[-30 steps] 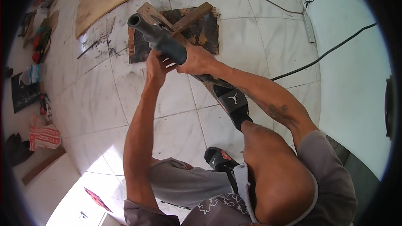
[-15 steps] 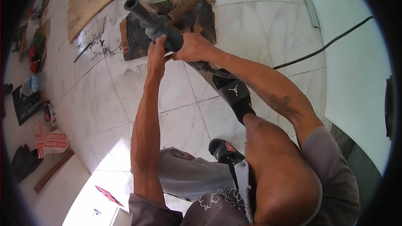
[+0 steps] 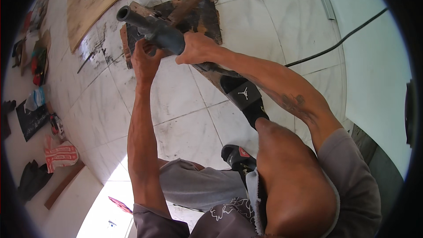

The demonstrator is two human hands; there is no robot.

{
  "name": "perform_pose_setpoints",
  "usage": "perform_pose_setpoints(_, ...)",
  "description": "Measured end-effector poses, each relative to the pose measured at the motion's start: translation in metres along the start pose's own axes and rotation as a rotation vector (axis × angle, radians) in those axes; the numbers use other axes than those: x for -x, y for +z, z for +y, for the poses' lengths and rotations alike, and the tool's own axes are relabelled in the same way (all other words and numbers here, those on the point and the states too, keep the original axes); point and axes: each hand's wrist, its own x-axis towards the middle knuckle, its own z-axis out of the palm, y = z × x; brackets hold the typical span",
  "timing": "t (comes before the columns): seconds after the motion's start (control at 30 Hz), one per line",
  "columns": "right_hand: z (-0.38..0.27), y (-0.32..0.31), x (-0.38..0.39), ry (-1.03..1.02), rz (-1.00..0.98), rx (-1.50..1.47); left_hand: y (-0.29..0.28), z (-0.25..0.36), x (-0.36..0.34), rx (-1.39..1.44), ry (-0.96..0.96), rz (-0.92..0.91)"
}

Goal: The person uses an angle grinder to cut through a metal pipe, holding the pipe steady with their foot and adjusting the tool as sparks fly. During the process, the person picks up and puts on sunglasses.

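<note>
A dark grey power tool (image 3: 164,36) with a hollow, tube-shaped end points to the far left. My right hand (image 3: 196,48) is wrapped round its near end. My left hand (image 3: 146,57) is at the tool's left side, its fingers curled in toward the thumb; what they pinch is hidden. Beneath the tool lies a dark, stained board (image 3: 200,24) with a wooden block (image 3: 187,6) across it. A narrow wooden plank (image 3: 207,76) runs from under my hands to my foot in a black slide sandal (image 3: 242,91).
A plywood sheet (image 3: 83,13) with metal pieces lies at the far left. A black cable (image 3: 339,42) crosses the tiled floor to the right, near the white wall (image 3: 365,70). Bags, a red-and-white packet (image 3: 61,153) and dark cloth (image 3: 33,180) lie along the left.
The tool has shifted left and slightly down in the view. My left hand has moved left, from close against the tool's body to curled fingers at its side. My right hand still grips it.
</note>
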Motion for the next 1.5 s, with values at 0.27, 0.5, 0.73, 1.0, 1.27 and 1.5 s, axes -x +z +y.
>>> perform_pose_setpoints(0.27, -0.001, 0.005, -0.002, -0.018, 0.019, -0.019, -0.006, -0.004, -0.001, -0.035, -0.022, 0.009)
perform_pose_setpoints(0.5, 0.000, 0.004, -0.001, 0.019, -0.003, -0.053, -0.006, -0.001, -0.002, -0.049, -0.096, -0.039)
perform_pose_setpoints(0.73, 0.001, 0.004, 0.002, 0.039, -0.045, -0.058, -0.005, 0.000, 0.001, -0.036, -0.109, -0.070)
perform_pose_setpoints(1.0, 0.008, 0.005, 0.008, 0.025, -0.021, -0.086, 0.000, 0.001, 0.005, -0.061, -0.090, -0.070)
perform_pose_setpoints(1.27, 0.009, 0.007, 0.009, 0.030, -0.016, -0.069, 0.001, 0.005, 0.008, -0.046, -0.107, -0.082)
perform_pose_setpoints(1.5, 0.010, 0.009, 0.008, 0.033, -0.017, -0.053, 0.001, 0.004, 0.009, -0.035, -0.118, -0.079)
